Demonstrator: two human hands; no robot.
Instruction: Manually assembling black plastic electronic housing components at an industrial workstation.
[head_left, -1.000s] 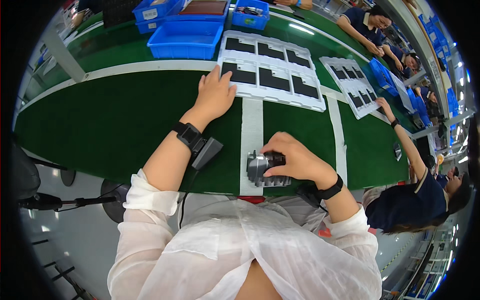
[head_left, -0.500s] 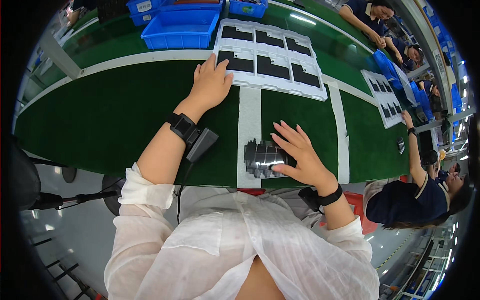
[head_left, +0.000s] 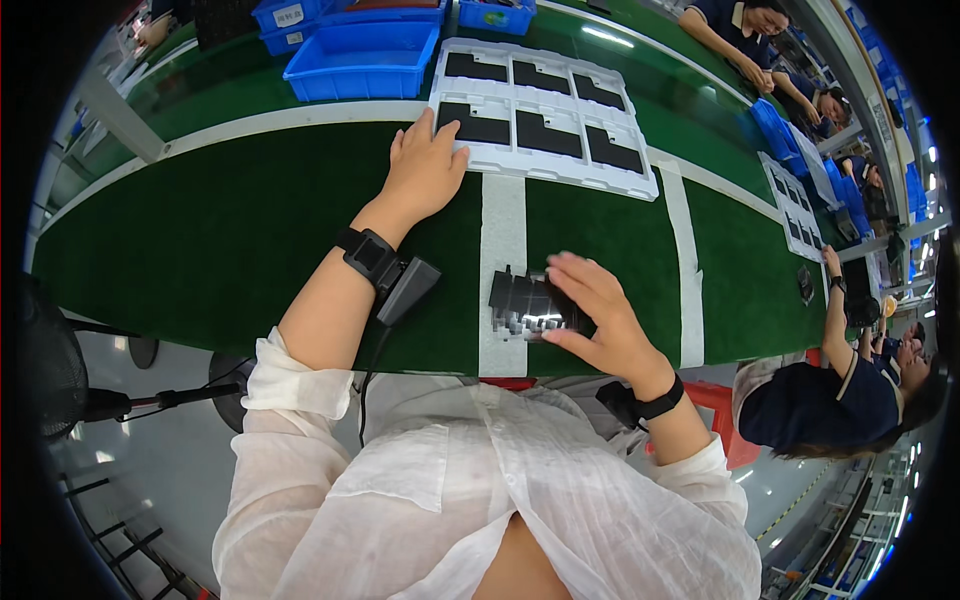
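My left hand [head_left: 424, 172] lies with fingers spread on the near left corner of a white moulded tray [head_left: 585, 180]. Several flat black notched pieces [head_left: 548, 135] sit in the tray's pockets, one in each. Closer to me, my right hand [head_left: 613, 328] has its thumb and fingers round the right side of a small group of dark, glossy, strip-like pieces [head_left: 522, 296]. These rest partly over a white tape strip on the green table. The fingertips are slightly blurred, and the palm side of the hand is hidden.
Blue bins [head_left: 360, 62] stand beyond the tray on the left. White tape strips [head_left: 690, 290] cross the green tabletop [head_left: 220, 230]. Co-workers sit on the right, one reaching with a hand [head_left: 832, 262] to another white tray [head_left: 795, 215]. A fan [head_left: 55, 365] stands at the left.
The glossy pieces have turned and shifted slightly away from me under my right hand, whose fingers have drawn closer together. My left hand stays on the tray. The co-worker's tray has slid away.
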